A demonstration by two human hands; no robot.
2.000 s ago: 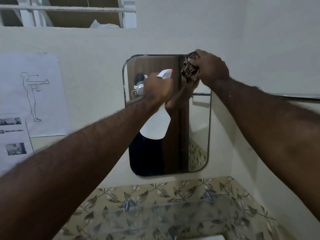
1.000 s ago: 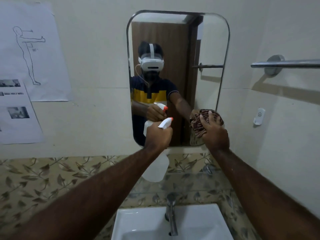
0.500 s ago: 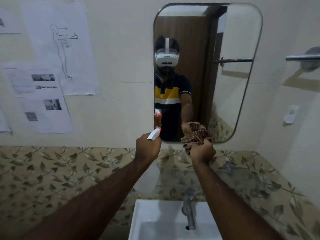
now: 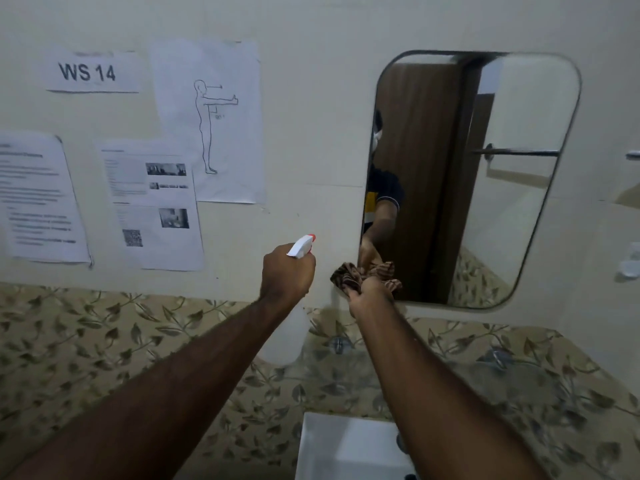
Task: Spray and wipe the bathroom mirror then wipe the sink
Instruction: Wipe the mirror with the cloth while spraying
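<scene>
A rounded rectangular mirror hangs on the cream wall at the right. My right hand grips a bunched brown striped cloth and presses it against the mirror's lower left corner. My left hand is closed around a white spray bottle with a white and red nozzle, held upright just left of the mirror, nozzle toward the wall. A corner of the white sink shows at the bottom, partly hidden by my right forearm.
Several printed sheets are taped to the wall at the left, one reading "WS 14". Leaf-patterned tiles run below the wall. A small white fitting sits on the wall at the right edge.
The cloth travelled from the mirror's top down to its lower edge, then left to the bottom corner. My view swung left, so the mirror now lies at the right.
</scene>
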